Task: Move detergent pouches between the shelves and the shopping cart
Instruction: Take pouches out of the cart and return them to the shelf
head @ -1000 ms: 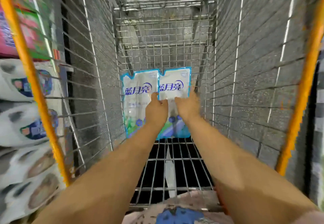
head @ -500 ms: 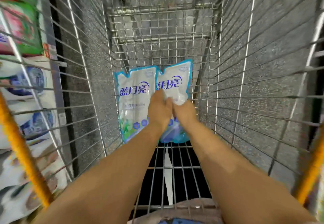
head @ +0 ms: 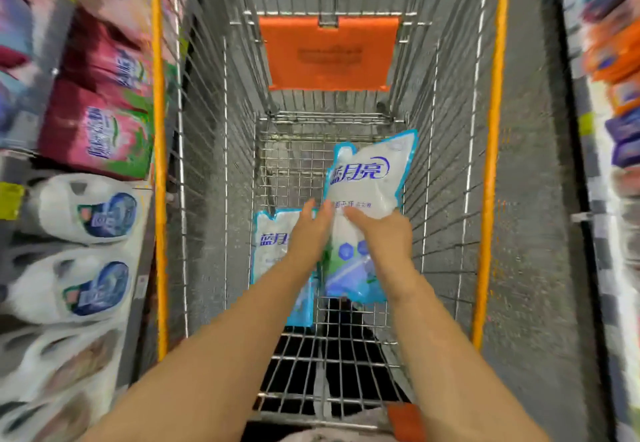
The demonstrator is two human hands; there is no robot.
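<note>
The wire shopping cart (head: 214,164) holds two blue-edged white detergent pouches. One pouch (head: 272,254) lies flat on the basket floor at the left. The raised pouch (head: 367,185) is tilted up off the floor on the right side, its top corner near the right wall. The right hand (head: 381,237) grips this raised pouch at its middle, thumb across the printed front and fingers hidden behind it. The left hand (head: 308,230) reaches in above the flat pouch, fingers straight and spread, its tips touching the raised pouch's left edge. An orange flap (head: 329,53) hangs at the cart's far end. Outside the left wall, a shelf carries pink bags (head: 100,123) above white packs (head: 86,213). The goods (head: 620,60) on the right are blurred.
</note>
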